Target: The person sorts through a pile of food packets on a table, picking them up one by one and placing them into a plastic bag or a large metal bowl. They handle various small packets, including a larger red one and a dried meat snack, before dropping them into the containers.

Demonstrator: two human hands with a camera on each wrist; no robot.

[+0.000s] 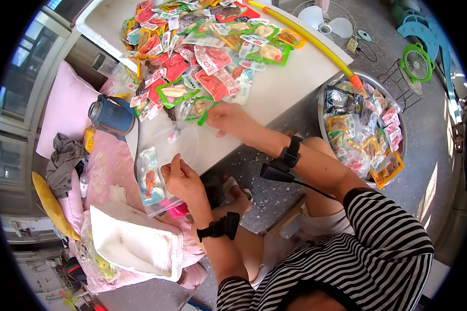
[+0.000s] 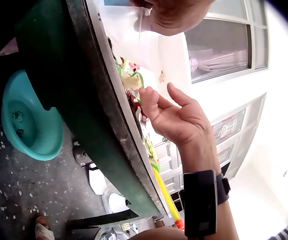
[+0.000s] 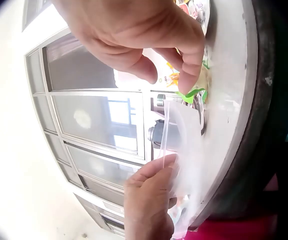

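My left hand [image 1: 184,179] pinches the edge of a clear plastic bag [image 3: 184,135] between thumb and fingers, near the table's front edge. The bag's film stands up from the tabletop in the right wrist view. My right hand [image 1: 228,122] reaches over the near side of a heap of food packets [image 1: 192,57]. Its thumb is apart from its fingers, and the fingertips are right at a green-edged packet [image 1: 198,108]. Another green-edged packet with pale food [image 1: 174,92] lies just beyond. A white and blue packet [image 1: 151,179] lies left of my left hand.
A blue flask [image 1: 111,114] stands at the table's left. A yellow pole [image 1: 306,37] lies along the right side. A metal basin [image 1: 321,111] full of packets is on the right, and a white foam box [image 1: 135,241] sits lower left. A teal basin [image 2: 51,145] is on the floor.
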